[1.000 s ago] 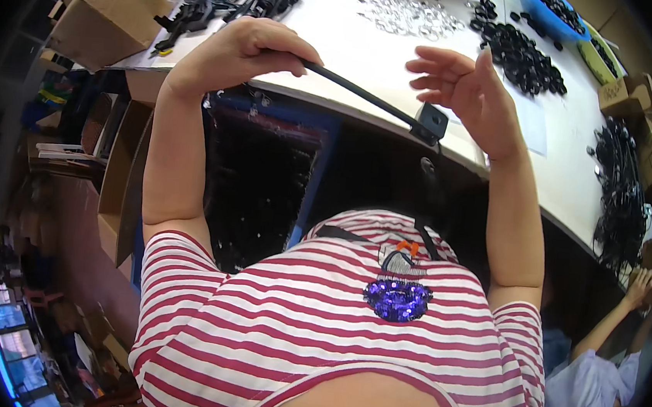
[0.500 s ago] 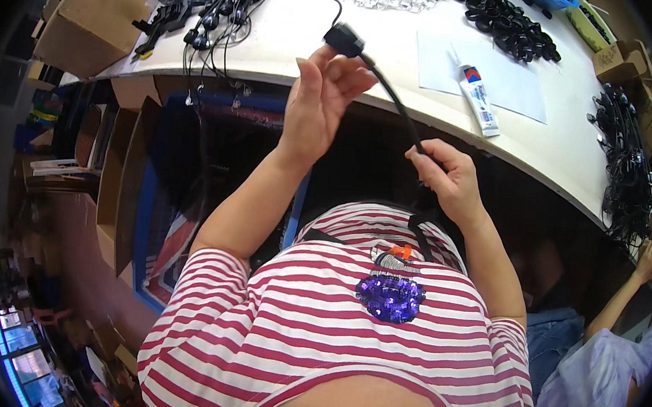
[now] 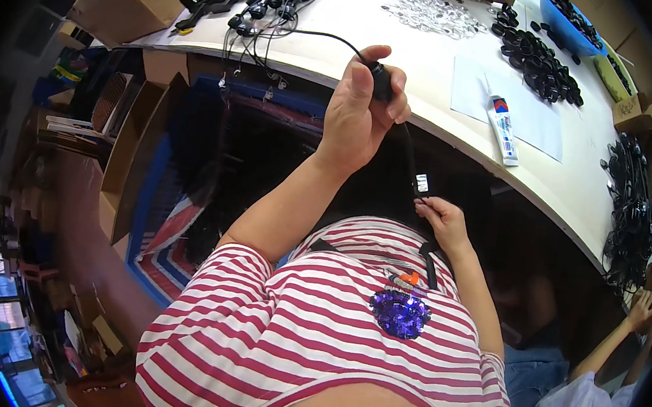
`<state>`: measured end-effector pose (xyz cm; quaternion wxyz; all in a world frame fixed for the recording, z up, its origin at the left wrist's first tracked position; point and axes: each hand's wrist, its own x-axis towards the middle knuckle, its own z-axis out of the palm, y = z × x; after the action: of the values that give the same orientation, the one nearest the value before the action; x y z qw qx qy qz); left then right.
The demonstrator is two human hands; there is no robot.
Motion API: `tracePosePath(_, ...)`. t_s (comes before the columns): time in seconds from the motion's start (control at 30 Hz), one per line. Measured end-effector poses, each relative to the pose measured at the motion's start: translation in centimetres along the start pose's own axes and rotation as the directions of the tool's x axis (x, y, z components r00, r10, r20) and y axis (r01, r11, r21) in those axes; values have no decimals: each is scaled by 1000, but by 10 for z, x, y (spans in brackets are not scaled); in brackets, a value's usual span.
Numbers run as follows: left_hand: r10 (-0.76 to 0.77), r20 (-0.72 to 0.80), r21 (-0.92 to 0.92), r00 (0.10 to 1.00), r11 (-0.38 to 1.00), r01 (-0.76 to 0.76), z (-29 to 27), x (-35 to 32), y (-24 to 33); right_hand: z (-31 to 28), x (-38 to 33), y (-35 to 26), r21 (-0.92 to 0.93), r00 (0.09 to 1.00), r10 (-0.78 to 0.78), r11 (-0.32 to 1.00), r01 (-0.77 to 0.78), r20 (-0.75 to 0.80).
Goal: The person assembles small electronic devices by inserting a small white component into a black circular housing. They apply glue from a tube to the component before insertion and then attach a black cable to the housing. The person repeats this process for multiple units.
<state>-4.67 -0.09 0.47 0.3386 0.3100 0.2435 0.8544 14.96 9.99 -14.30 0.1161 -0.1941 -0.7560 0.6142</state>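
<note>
Left hand [image 3: 358,117] now gripping black socket [image 3: 381,83] at table edge [image 3: 455,141], right hand [image 3: 442,221] lowered, pinching cable [image 3: 414,169]

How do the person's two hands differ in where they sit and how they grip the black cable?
The left hand is raised at the table edge, fist closed round the cable's black plug end; the right hand sits lower, close to the striped shirt, pinching the black cable with its fingertips near a small white tag. Both hold the same cable, stretched between them.
</note>
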Motion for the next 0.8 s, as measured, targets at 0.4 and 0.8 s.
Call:
tracePosePath(0.4, -129, 86, 141, 988, 983, 116, -6, -20, -11, -18, -5, -46, -214, 959, -254, 951, 224, -127)
tracePosePath(0.8, -520, 164, 360, 838, 823, 440, -2, -76, -94, -17, 12, -124, 327, 965, -111, 926, 187, -236)
